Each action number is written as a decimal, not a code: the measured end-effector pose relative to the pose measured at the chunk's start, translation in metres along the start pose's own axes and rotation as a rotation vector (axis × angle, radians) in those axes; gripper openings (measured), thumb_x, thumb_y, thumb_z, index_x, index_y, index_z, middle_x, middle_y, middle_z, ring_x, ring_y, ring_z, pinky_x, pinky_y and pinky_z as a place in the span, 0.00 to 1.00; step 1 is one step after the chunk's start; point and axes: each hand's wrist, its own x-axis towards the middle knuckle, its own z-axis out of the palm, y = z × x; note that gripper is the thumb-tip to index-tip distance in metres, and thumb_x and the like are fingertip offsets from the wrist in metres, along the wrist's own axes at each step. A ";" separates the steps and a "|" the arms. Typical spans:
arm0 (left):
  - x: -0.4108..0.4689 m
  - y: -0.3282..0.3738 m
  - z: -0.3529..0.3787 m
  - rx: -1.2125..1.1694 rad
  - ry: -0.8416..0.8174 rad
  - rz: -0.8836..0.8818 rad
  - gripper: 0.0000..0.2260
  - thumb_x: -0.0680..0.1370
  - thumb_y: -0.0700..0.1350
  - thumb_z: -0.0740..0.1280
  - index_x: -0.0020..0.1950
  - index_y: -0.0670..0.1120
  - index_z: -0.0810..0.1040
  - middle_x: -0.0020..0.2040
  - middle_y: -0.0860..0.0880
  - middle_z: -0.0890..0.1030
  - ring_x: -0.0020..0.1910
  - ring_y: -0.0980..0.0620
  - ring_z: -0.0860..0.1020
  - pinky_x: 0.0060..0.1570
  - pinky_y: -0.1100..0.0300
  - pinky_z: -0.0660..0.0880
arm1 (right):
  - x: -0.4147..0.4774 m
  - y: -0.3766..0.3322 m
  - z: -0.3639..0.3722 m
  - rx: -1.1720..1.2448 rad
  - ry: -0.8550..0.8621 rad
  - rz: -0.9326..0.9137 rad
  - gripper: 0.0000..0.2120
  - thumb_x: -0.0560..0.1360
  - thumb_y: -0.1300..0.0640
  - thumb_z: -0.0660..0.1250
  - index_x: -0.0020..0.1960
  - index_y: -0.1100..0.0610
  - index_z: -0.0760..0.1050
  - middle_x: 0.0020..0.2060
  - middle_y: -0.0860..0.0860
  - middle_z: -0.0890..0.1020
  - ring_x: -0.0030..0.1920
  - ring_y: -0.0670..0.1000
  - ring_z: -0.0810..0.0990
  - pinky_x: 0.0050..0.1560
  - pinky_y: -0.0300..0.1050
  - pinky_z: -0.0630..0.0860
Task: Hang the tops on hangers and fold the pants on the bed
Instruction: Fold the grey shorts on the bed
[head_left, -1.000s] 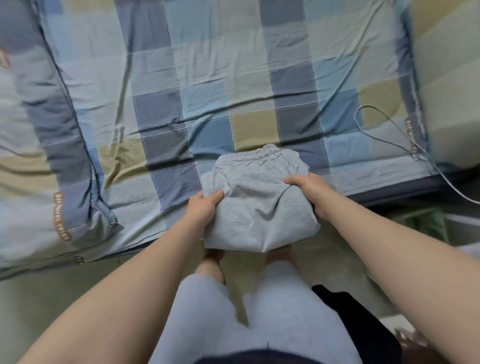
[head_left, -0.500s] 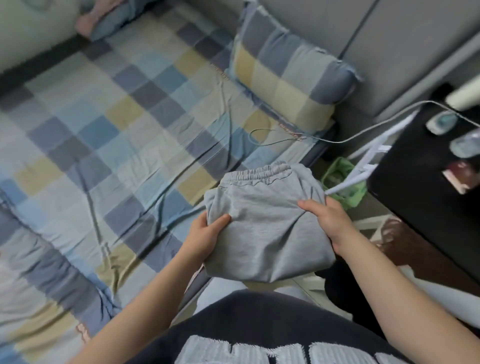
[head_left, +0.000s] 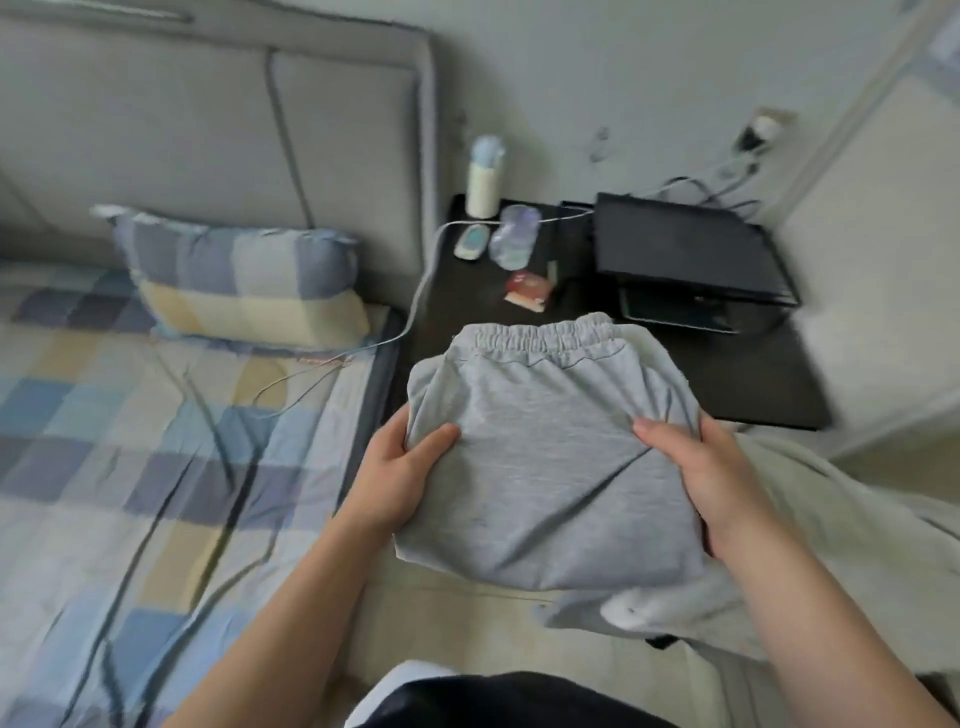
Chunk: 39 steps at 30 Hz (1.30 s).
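The grey pants (head_left: 545, 457) are already folded into a compact bundle, waistband away from you. You hold them in the air between the bed (head_left: 156, 467) and the black counter (head_left: 753, 384). Your left hand (head_left: 400, 467) and right hand (head_left: 696, 478) each grip a side, fingers (head_left: 439, 435) closed on the cloth. This pair only needs setting down. A pale garment (head_left: 831, 530) lies under your right arm, so more likely remains.

Grey pants (head_left: 545, 457); blue-yellow-grey checked sheet (head_left: 104, 467) and pillow (head_left: 244, 280); black nightstand (head_left: 753, 379).
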 end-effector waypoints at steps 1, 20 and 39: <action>0.002 0.009 0.028 0.011 -0.041 0.033 0.10 0.75 0.53 0.71 0.56 0.63 0.82 0.54 0.58 0.85 0.54 0.59 0.83 0.51 0.63 0.78 | -0.005 -0.002 -0.031 0.021 0.044 -0.014 0.08 0.73 0.60 0.73 0.49 0.51 0.85 0.48 0.52 0.88 0.48 0.53 0.87 0.47 0.48 0.78; 0.001 0.057 0.497 0.372 -0.934 0.187 0.07 0.80 0.47 0.70 0.55 0.57 0.82 0.49 0.58 0.86 0.50 0.57 0.83 0.54 0.53 0.78 | -0.146 0.076 -0.401 0.464 0.968 0.095 0.13 0.70 0.55 0.77 0.54 0.49 0.81 0.46 0.51 0.88 0.46 0.57 0.87 0.51 0.56 0.82; 0.067 -0.055 0.845 0.713 -1.453 -0.073 0.09 0.79 0.42 0.70 0.58 0.50 0.83 0.51 0.49 0.86 0.50 0.47 0.84 0.56 0.50 0.80 | -0.074 0.175 -0.580 0.695 1.437 0.398 0.08 0.74 0.58 0.74 0.52 0.53 0.79 0.51 0.55 0.85 0.50 0.57 0.85 0.54 0.53 0.81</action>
